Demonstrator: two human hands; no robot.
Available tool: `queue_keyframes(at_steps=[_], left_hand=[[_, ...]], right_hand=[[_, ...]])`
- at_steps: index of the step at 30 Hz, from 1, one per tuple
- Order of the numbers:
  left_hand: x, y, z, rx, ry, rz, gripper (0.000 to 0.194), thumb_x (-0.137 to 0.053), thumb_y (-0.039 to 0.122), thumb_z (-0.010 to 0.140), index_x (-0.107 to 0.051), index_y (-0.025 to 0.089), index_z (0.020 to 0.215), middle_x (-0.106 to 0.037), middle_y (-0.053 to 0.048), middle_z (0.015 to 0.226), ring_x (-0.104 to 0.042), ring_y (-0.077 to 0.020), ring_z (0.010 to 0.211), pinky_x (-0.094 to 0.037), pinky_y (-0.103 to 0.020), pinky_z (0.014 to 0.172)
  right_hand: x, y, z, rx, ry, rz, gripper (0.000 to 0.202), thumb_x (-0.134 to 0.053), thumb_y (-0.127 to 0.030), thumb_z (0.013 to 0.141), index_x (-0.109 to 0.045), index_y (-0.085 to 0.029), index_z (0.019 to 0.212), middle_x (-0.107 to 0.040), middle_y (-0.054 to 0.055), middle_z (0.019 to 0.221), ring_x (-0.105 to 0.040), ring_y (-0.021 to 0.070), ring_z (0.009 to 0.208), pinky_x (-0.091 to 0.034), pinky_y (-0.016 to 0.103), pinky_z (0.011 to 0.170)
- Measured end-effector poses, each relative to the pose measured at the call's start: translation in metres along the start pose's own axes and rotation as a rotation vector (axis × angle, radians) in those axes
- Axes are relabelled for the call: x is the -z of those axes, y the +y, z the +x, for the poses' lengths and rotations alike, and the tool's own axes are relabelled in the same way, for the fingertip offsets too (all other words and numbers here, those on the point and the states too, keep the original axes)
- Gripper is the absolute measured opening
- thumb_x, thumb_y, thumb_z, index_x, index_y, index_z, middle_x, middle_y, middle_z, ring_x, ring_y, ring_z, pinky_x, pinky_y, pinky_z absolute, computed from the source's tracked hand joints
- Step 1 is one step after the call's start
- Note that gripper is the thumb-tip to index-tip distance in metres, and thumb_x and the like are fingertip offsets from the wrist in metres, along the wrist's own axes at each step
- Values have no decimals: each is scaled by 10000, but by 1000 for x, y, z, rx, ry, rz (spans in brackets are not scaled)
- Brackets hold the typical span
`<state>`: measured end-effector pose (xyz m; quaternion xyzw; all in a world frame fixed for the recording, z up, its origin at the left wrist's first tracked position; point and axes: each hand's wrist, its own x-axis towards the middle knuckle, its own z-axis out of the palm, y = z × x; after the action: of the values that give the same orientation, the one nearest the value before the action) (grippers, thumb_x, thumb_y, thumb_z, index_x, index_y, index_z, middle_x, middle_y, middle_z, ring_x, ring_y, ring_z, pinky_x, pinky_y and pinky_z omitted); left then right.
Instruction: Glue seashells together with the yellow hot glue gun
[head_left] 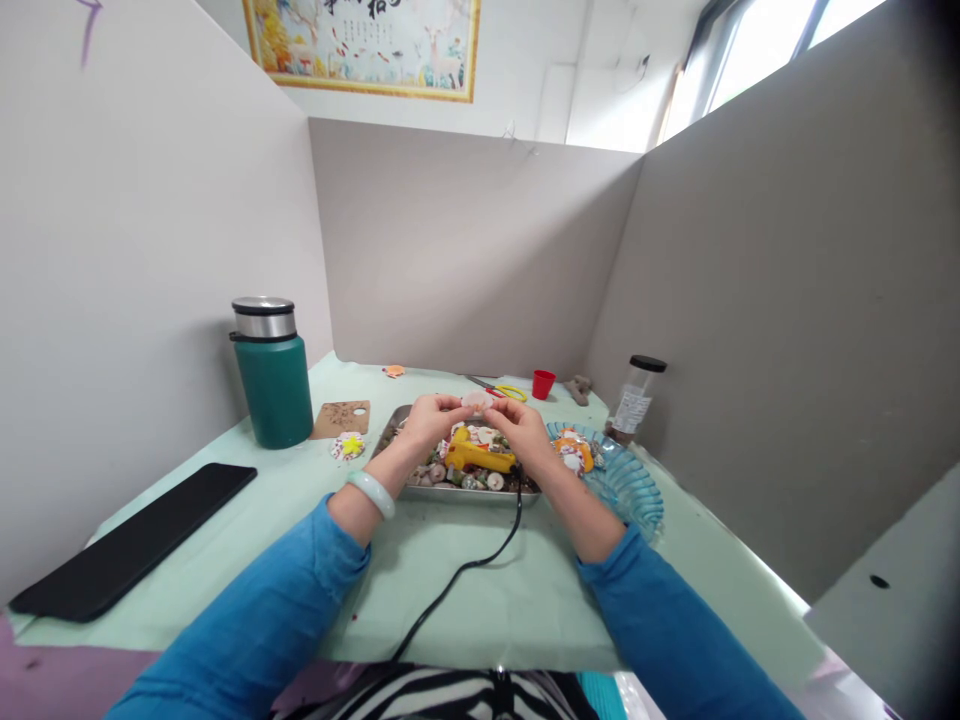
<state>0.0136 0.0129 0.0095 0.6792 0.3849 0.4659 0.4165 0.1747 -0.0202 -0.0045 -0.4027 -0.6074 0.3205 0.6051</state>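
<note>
Close together above a metal tray [450,494], left hand [433,420] and right hand [523,430], with fingertips pinched on opposite sides of a small pale piece [478,401] (fine detail too small to tell). Beneath, in the tray, a yellow glue gun [478,455] on mixed shells and decorations, with a black cord [466,566] running toward the near table edge. To the right, a blue scalloped plate [639,492] with orange and white pieces; behind it, a clear jar [631,408] with a black lid. Beyond the tray, scissors [510,392] near a red cup [544,384]. To the left, a flower-like piece [349,446] with a yellow centre, beside a brown card [341,420], near a green bottle [274,390].
</note>
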Motion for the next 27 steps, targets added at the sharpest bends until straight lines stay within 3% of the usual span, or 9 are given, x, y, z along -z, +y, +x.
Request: queue_keyframes(at_steps=[17,24,27], left_hand=[[-2,8,-6,23,6,79,353,-707,464,636,-653,122,704,-534,21,565,-381,-65,445,-287,-216,429],[-2,9,-5,38,-73,-84,366,-753,353,620,-674,130,899,-657,-51,839,-492,-85,529,-338,-208,426],[0,6,-3,95,-57,-119,287,-722,340,663,-666,115,831,-650,-50,778,-413,-49,433,-314,-212,394]], right_hand=[[1,8,2,52,17,-149,258,-623,-418,733,-598,-161,730,-580,-8,650,-484,126,599,-379,248,585],[4,8,4,70,108,-154,243,-608,-418,746,-568,-181,711,-549,-20,633,-476,128,590,-380,246,580],[5,8,4,114,125,-148,234,-601,-414,765,-591,-180,752,-588,-3,694,-513,140,635,-410,258,624]])
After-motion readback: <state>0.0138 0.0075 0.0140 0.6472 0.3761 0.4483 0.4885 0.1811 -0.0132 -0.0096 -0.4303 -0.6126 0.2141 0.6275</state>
